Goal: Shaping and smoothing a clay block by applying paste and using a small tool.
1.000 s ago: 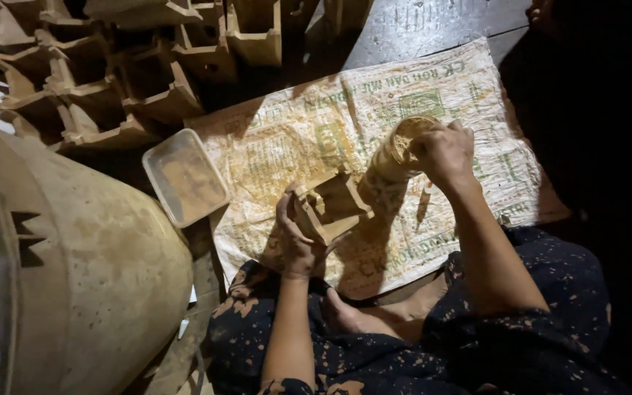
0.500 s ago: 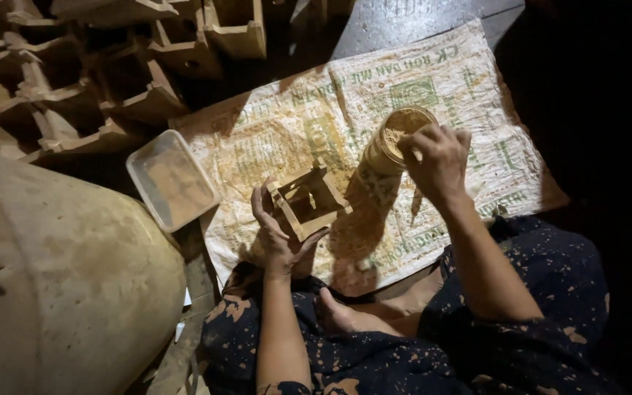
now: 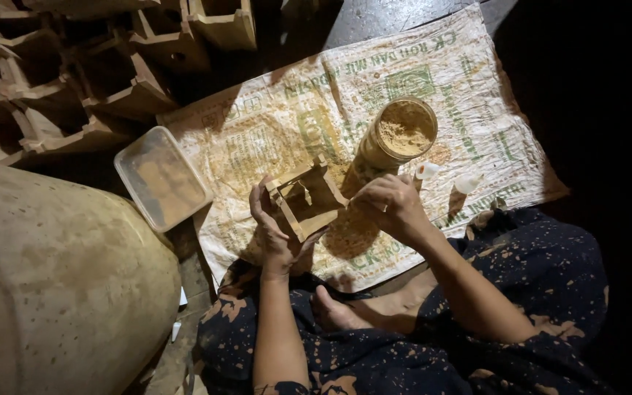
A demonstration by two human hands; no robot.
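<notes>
A small square wooden frame [image 3: 306, 197] rests in my left hand [image 3: 272, 234], held from below over a printed woven sack [image 3: 287, 124] spread on the floor. Just right of the frame, my right hand [image 3: 388, 206] hovers with its fingers pinched together; whether anything is between them cannot be told. Beyond that hand an open round jar [image 3: 399, 133] of tan powder stands on the sack. Two small white caps [image 3: 427, 170] lie to the jar's right.
A shallow plastic tray [image 3: 161, 178] holding brown material lies at the sack's left edge. Stacks of similar wooden frames [image 3: 104, 73] fill the upper left. A big rounded dusty vessel [image 3: 60, 285] bulges at lower left. My crossed legs and a bare foot [image 3: 334, 311] are below.
My right hand has let go of the jar, which now stands on the sack, and has come down beside the frame. The left hand still holds the frame.
</notes>
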